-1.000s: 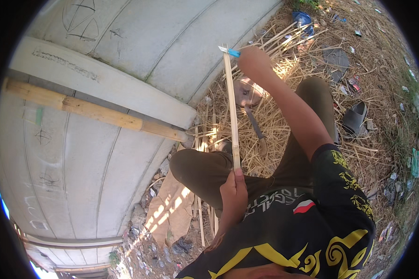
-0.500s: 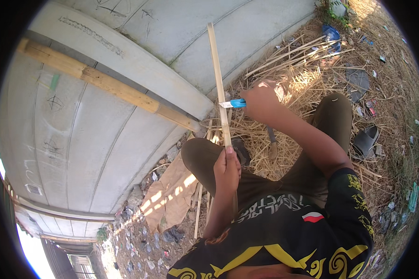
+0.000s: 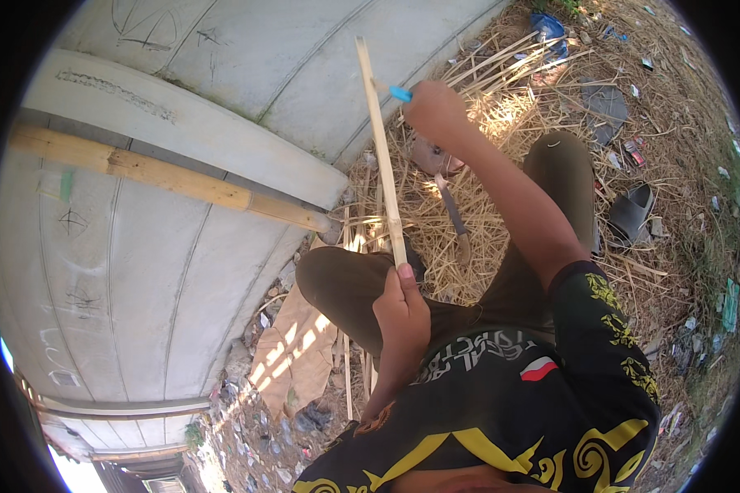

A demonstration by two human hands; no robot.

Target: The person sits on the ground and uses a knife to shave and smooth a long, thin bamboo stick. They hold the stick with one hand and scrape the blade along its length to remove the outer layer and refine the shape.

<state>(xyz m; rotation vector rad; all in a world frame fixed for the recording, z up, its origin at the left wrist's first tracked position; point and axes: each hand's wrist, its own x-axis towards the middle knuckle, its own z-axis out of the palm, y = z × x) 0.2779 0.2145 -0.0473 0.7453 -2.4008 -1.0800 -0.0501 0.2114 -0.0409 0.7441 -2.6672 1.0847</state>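
Observation:
My left hand (image 3: pixel 401 308) grips a long, pale bamboo strip (image 3: pixel 381 152) near its lower end, thumb along its face. From there the strip rises away from me, slightly to the left. My right hand (image 3: pixel 436 111) is closed round a blue utility knife (image 3: pixel 400 94), most of its handle hidden in the fist. The knife's blade points left at the strip, near the strip's far end; whether it touches is too small to tell. Between my legs a larger knife (image 3: pixel 452 209) with a wooden handle lies on the shavings.
A pale panelled wall (image 3: pixel 164 271) stands on the left, with a bamboo pole (image 3: pixel 173 182) along it. Thin bamboo strips (image 3: pixel 510 66) lie in a heap at the far right, over straw-like shavings (image 3: pixel 448 275). A dark sandal (image 3: pixel 631 214) and a brown cloth or sheet (image 3: pixel 292 349) lie on the littered ground.
My right hand has moved the utility knife away from me along the strip, from about its middle to near its far end. The left hand keeps its grip. The whole view has shifted slightly.

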